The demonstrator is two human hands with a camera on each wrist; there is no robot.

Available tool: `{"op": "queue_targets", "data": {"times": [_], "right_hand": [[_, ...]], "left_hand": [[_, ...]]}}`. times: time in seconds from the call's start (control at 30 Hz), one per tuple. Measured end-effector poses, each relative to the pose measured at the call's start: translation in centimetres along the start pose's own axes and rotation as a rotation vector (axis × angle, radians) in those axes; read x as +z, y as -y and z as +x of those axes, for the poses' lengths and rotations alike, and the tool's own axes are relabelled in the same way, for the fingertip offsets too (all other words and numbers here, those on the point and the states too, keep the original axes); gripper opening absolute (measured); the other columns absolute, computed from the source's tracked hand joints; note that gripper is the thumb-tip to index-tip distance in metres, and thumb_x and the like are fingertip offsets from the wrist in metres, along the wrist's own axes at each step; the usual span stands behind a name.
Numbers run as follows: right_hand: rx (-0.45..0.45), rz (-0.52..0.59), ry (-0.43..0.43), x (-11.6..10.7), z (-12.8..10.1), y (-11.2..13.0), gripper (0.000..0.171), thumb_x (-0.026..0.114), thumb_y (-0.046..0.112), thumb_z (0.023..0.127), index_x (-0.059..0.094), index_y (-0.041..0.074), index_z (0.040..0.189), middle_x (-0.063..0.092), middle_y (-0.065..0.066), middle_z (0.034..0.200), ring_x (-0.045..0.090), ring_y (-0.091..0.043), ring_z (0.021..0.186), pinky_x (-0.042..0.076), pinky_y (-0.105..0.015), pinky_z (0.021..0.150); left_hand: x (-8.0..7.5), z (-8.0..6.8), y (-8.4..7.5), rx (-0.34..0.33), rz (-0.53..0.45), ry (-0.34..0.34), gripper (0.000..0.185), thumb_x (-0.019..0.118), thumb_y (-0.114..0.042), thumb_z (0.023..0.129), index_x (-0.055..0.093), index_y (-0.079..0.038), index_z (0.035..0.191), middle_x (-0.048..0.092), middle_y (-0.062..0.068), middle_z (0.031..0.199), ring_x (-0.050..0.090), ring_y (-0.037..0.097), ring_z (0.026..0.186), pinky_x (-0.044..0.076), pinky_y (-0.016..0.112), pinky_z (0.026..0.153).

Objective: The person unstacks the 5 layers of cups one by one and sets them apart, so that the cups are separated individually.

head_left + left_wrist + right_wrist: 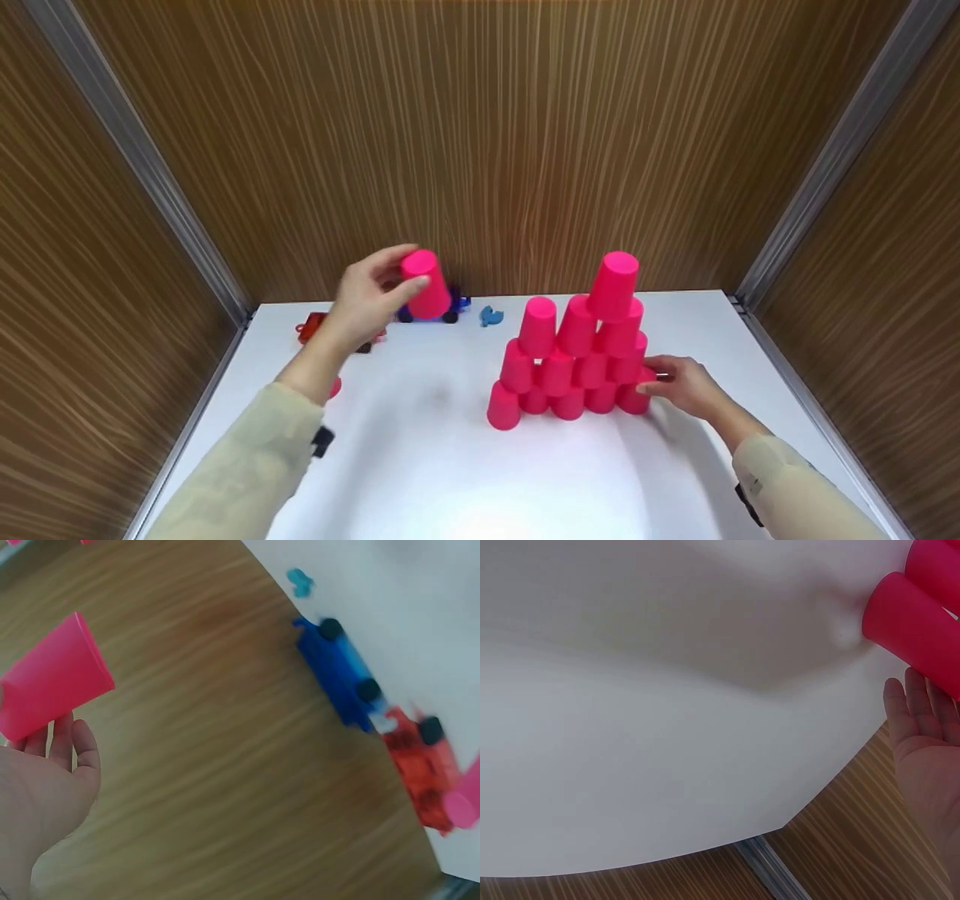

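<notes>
My left hand (367, 300) holds a pink cup (425, 285) upside down in the air above the back left of the white table (420, 465). In the left wrist view the same pink cup (52, 686) sits at my fingertips (64, 742). A pyramid of several pink cups (574, 352) stands right of centre. My right hand (679, 386) touches the rightmost bottom cup (634, 397) with straight fingers. The right wrist view shows that bottom cup (915, 622) beside my open palm (930, 742).
Along the back edge lie a blue toy car (450, 311), a red toy car (315, 328) and a small blue piece (491, 316). Another pink cup (334, 387) peeks out behind my left forearm. Wood-grain walls enclose the table on three sides.
</notes>
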State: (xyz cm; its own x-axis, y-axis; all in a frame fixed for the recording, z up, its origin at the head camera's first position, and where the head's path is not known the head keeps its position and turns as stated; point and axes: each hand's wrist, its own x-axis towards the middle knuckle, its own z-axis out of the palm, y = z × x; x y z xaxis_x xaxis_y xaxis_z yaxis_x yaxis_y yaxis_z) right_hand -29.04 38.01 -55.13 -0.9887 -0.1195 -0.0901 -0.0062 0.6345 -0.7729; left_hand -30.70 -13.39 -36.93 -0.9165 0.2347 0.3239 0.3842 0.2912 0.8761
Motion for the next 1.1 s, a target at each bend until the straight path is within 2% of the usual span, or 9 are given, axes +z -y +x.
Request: {"op": "queue_targets", "data": {"times": [0.17, 0.27, 0.4, 0.57, 0.83, 0.97, 1.1], "right_hand": [[0.000, 0.007, -0.004, 0.0, -0.2, -0.1, 0.059, 0.084, 0.015, 0.094, 0.061, -0.009, 0.141, 0.067, -0.028, 0.132, 0.069, -0.046, 0.117, 0.061, -0.047, 0.095], [-0.019, 0.017, -0.008, 0.2, -0.3, -0.2, 0.059, 0.085, 0.015, 0.093, 0.060, -0.011, 0.140, 0.067, -0.030, 0.131, 0.070, -0.047, 0.116, 0.061, -0.046, 0.094], [-0.038, 0.032, -0.013, 0.3, -0.5, -0.3, 0.058, 0.085, 0.013, 0.092, 0.061, -0.013, 0.138, 0.067, -0.031, 0.130, 0.070, -0.047, 0.114, 0.061, -0.045, 0.094], [-0.039, 0.033, -0.018, 0.3, -0.8, -0.3, 0.057, 0.085, 0.012, 0.092, 0.062, -0.012, 0.138, 0.068, -0.029, 0.129, 0.071, -0.045, 0.114, 0.061, -0.045, 0.094], [-0.036, 0.028, -0.011, 0.5, -0.9, -0.2, 0.057, 0.084, 0.015, 0.093, 0.062, -0.010, 0.140, 0.068, -0.027, 0.130, 0.070, -0.044, 0.115, 0.061, -0.044, 0.094], [-0.047, 0.032, -0.010, 0.4, -1.1, -0.1, 0.057, 0.084, 0.014, 0.093, 0.062, -0.010, 0.139, 0.069, -0.028, 0.129, 0.070, -0.044, 0.114, 0.061, -0.044, 0.094], [-0.049, 0.022, -0.009, 0.1, -1.3, -0.1, 0.058, 0.084, 0.015, 0.093, 0.061, -0.011, 0.140, 0.068, -0.029, 0.130, 0.071, -0.044, 0.113, 0.061, -0.045, 0.094]], "left_hand": [[-2.6, -1.8, 2.2, -0.084, -0.010, -0.027, 0.061, 0.080, -0.028, 0.098, 0.057, -0.014, 0.152, 0.065, 0.005, 0.139, 0.065, 0.026, 0.122, 0.063, 0.043, 0.088], [-4.0, -3.0, 3.5, -0.124, 0.005, -0.053, 0.062, 0.080, -0.030, 0.098, 0.056, -0.014, 0.153, 0.063, 0.006, 0.141, 0.063, 0.026, 0.125, 0.063, 0.039, 0.090], [-5.3, -4.6, 5.1, -0.147, 0.030, -0.094, 0.064, 0.079, -0.030, 0.099, 0.054, -0.009, 0.154, 0.061, 0.009, 0.145, 0.060, 0.026, 0.132, 0.056, 0.025, 0.098], [-6.2, -6.8, 7.1, -0.196, 0.027, -0.125, 0.068, 0.079, -0.031, 0.098, 0.051, -0.007, 0.155, 0.059, 0.013, 0.148, 0.058, 0.029, 0.135, 0.054, 0.018, 0.096], [-7.5, -10.7, 10.0, -0.339, 0.060, -0.181, 0.075, 0.080, -0.036, 0.097, 0.046, -0.012, 0.160, 0.051, 0.013, 0.156, 0.053, 0.033, 0.139, 0.054, 0.018, 0.094], [-7.9, -11.9, 11.2, -0.399, 0.081, -0.209, 0.078, 0.080, -0.040, 0.096, 0.045, -0.012, 0.161, 0.050, 0.014, 0.158, 0.051, 0.034, 0.142, 0.051, 0.014, 0.094], [-8.3, -12.9, 12.3, -0.420, 0.080, -0.227, 0.080, 0.080, -0.041, 0.096, 0.044, -0.012, 0.161, 0.050, 0.015, 0.158, 0.051, 0.034, 0.141, 0.049, 0.010, 0.092]]}}
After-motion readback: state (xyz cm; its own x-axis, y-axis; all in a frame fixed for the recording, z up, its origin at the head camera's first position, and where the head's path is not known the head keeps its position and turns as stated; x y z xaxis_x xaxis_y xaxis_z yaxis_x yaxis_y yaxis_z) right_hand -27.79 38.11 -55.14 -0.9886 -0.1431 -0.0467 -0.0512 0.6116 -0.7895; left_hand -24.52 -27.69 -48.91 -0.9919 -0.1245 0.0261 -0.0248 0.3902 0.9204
